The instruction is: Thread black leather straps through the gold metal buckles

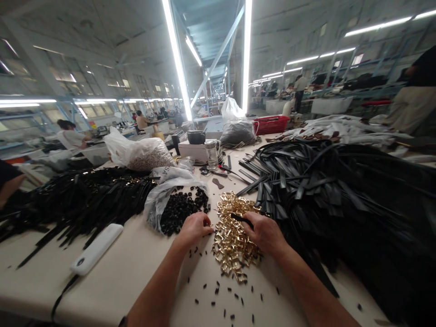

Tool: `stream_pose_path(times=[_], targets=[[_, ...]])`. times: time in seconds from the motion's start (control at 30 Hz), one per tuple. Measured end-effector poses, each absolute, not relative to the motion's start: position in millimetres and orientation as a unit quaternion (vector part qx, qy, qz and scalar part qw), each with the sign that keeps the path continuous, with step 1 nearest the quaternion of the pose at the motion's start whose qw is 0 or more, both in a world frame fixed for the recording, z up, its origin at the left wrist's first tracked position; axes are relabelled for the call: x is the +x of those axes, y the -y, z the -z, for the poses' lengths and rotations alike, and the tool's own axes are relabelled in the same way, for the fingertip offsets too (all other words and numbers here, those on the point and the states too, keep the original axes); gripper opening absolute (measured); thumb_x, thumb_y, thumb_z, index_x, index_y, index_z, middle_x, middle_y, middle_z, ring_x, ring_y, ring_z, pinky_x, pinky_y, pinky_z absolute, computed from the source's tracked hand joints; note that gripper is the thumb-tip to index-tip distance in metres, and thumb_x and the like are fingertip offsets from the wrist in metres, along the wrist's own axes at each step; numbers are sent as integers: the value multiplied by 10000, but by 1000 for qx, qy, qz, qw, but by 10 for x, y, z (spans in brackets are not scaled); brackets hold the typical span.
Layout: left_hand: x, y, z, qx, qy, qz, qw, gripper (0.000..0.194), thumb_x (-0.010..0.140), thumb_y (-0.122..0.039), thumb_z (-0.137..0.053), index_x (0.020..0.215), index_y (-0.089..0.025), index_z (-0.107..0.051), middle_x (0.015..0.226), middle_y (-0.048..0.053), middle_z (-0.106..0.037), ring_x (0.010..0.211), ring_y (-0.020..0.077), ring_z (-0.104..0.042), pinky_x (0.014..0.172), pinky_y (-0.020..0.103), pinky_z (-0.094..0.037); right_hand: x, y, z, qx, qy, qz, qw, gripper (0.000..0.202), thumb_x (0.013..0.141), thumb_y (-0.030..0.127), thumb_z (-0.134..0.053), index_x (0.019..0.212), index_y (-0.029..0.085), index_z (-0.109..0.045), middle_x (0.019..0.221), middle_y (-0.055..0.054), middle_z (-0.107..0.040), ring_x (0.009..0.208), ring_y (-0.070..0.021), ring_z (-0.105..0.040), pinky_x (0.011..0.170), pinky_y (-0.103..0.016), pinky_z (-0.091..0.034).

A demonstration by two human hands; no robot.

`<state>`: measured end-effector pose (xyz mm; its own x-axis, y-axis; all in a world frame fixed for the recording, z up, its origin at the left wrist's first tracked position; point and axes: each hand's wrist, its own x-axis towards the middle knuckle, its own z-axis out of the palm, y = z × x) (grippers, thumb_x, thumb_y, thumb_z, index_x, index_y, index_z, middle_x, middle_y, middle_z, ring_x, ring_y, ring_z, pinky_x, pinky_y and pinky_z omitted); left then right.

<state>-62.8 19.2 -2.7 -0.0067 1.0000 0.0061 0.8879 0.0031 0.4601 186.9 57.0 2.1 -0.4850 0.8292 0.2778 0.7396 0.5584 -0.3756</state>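
A heap of gold metal buckles (235, 245) lies in the middle of the table. My right hand (264, 229) is over the heap's right side, its fingers closed round a black strap (242, 219) whose end points left. Just left of the buckles is my left hand (196, 227), thumb and fingers pinched together; whatever they hold is too small to make out. Beyond it, small black loops (184, 206) spill from a clear plastic bag (155, 195). Small black bits (217, 289) are scattered on the table in front of the heap.
Long black straps pile up at the right (306, 181) and left (85, 195). A white device (97, 250) with a cord lies at the left. Behind are a glass jar (211, 154), tools, filled plastic bags (146, 152) and a red basket (272, 125). Other people stand or sit farther off.
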Motion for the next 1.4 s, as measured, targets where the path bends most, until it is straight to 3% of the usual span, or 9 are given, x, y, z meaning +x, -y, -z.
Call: stream_pose_path(times=[0.5, 0.77, 0.93, 1.1, 1.27, 1.4], targets=[[-715, -194, 85, 657, -709, -168, 194, 102, 606, -246, -682, 681, -183, -652, 709, -2, -629, 697, 166, -567, 593, 244, -345, 1839, -533, -12, -450, 856, -122, 222, 127, 861, 224, -473, 790, 205, -577, 783, -6, -651, 709, -152, -600, 626, -239, -319], [-639, -193, 55, 618, -704, -271, 220, 87, 659, -250, -624, 619, -178, -651, 607, -8, -635, 623, 161, -566, 592, 256, -362, 1853, -546, -21, -459, 851, -129, 218, 164, 880, 260, -450, 843, 210, -601, 828, -19, -670, 774, -169, -624, 658, -242, -347], [-554, -176, -253, 563, -596, -432, 377, 209, 708, -369, -651, 695, -162, -670, 613, 1, -631, 584, 142, -567, 616, 260, -430, 1858, -551, -77, -451, 837, -179, 251, 211, 884, 315, -457, 844, 208, -636, 821, -23, -676, 762, -178, -616, 659, -248, -367], [-367, -150, -373, 465, -520, -488, 525, 315, 667, -438, -746, 755, -152, -644, 666, 10, -647, 534, 117, -592, 574, 250, -481, 1836, -520, -128, -421, 800, -301, 303, 221, 856, 310, -491, 847, 198, -681, 734, 0, -661, 662, -145, -574, 608, -228, -370], [-226, -156, -83, 387, -497, -562, 536, 353, 624, -402, -799, 815, -127, -690, 595, -31, -575, 520, 65, -523, 513, 176, -447, 1813, -517, -83, -414, 783, -334, 323, 213, 846, 288, -512, 840, 188, -699, 684, 17, -636, 621, -121, -535, 571, -212, -346], [-235, -205, 99, 395, -499, -555, 536, 410, 629, -371, -803, 937, -137, -668, 633, -29, -607, 551, 74, -550, 563, 193, -474, 1810, -542, -37, -435, 790, -305, 307, 202, 834, 280, -533, 886, 198, -711, 706, 14, -653, 637, -121, -542, 581, -212, -340]])
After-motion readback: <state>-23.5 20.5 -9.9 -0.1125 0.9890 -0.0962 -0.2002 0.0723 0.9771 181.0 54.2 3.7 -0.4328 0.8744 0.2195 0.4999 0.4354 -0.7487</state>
